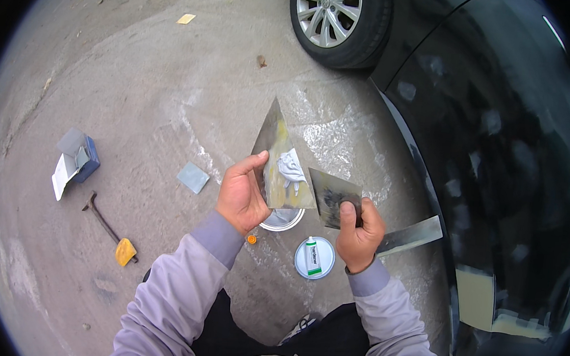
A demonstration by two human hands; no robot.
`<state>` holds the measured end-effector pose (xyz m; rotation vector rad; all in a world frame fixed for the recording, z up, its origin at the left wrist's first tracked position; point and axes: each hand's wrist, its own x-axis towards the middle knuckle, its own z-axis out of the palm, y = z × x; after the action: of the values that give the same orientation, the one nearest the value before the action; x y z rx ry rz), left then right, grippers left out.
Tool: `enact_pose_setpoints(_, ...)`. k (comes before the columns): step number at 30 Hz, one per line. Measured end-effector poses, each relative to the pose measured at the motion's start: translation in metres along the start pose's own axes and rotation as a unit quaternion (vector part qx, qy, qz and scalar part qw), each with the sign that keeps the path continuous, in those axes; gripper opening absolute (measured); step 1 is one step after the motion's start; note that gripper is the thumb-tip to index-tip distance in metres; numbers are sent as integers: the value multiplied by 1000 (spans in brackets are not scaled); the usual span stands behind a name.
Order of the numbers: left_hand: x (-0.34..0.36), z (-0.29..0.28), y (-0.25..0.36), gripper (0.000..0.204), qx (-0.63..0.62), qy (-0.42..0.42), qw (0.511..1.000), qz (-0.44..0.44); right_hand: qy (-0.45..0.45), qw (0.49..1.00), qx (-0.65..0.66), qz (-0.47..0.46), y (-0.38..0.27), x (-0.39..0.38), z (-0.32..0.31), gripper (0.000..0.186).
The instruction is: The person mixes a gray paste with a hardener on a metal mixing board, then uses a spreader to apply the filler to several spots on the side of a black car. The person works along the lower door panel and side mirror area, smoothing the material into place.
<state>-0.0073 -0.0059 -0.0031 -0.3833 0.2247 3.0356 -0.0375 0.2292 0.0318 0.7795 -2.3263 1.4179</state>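
Note:
My left hand point(241, 198) grips a triangular-looking metal mixing plate point(268, 132) with its thumb on the face, which bears a lump of pale grey paste point(291, 167) and yellowish smears. Just right of it, my right hand point(358, 233) pinches a smaller dark-smudged metal spreader point(330, 189). Partly hidden beneath both tools sits an open can point(281, 224) on the pavement. A round lid point(325, 266) carrying a white-and-green tube point(312, 253) lies below my right hand, with a small orange cap point(252, 239) nearby.
A dark car body point(492, 135) and wheel point(326, 5) fill the right and top. A long flat strip point(415, 238) lies beside the car. Leftward on the concrete are an open box point(86, 160), a blue-grey square pad point(193, 177) and a long tool with a yellow piece point(107, 229).

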Motion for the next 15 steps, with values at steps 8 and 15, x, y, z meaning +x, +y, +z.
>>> enact_pose_setpoints(8,-13,8,-29,42,105,21,991,-87,98,914,302,253,18,8,18,20)
enact_pose_setpoints(15,-8,4,-30,34,131,25,991,-7,-22,836,423,350,75,-23,8,38)
